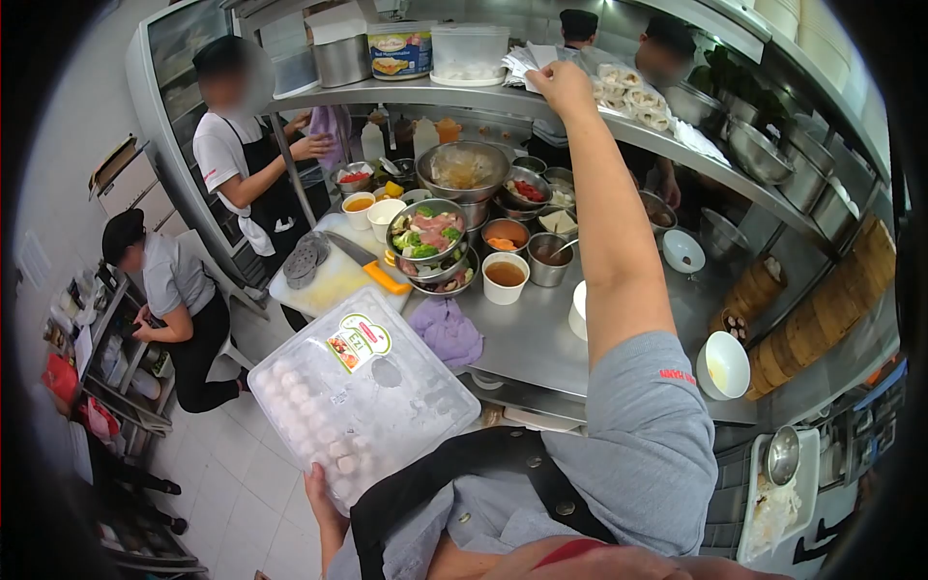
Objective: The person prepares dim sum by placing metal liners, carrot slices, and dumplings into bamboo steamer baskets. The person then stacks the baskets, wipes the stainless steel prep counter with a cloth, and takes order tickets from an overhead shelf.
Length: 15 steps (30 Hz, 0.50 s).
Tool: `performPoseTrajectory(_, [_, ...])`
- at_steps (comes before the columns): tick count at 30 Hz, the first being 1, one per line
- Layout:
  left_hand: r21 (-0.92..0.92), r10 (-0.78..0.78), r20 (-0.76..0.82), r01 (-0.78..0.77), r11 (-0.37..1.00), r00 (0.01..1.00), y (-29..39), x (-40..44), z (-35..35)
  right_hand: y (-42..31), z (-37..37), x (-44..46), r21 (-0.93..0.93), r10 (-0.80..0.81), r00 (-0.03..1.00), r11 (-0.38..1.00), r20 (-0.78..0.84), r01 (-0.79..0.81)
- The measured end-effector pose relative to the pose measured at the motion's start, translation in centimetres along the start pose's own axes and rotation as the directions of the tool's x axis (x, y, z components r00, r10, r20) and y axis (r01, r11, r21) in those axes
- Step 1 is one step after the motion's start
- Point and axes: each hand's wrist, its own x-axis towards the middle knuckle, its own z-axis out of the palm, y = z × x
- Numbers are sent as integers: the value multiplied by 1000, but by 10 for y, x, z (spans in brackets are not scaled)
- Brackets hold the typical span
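My left hand grips the lower edge of a large clear plastic box with a translucent lid and a label. Pale round pieces lie in rows inside it, mostly on its left side. My right arm is stretched up to the overhead shelf. There my right hand is closed with its fingertips on a stack of white paper slips. A clear tub stands left of the slips, and plastic-wrapped bundles lie to their right.
Below the steel shelf, the counter holds bowls of cut vegetables and meat, sauce cups, a knife on a cutting board and a purple cloth. Bamboo steamers are at right. Co-workers are at left and behind the shelf.
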Motion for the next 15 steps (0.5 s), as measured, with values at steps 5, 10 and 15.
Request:
performPoseTrajectory(5, [17, 14, -11, -14, 1000, 1000, 3, -3, 4, 5, 5, 4, 3, -8, 1000, 1000, -21, 8])
performPoseTrajectory(10, [2, 7, -22, -7, 1000, 1000, 0, -5, -2, 3, 2, 0, -17, -22, 1000, 1000, 4, 22])
performPoseTrajectory(15, [-33, 18, -10, -18, 999, 1000, -1, -8, -5, 4, 5, 1, -31, -18, 1000, 999, 0, 18])
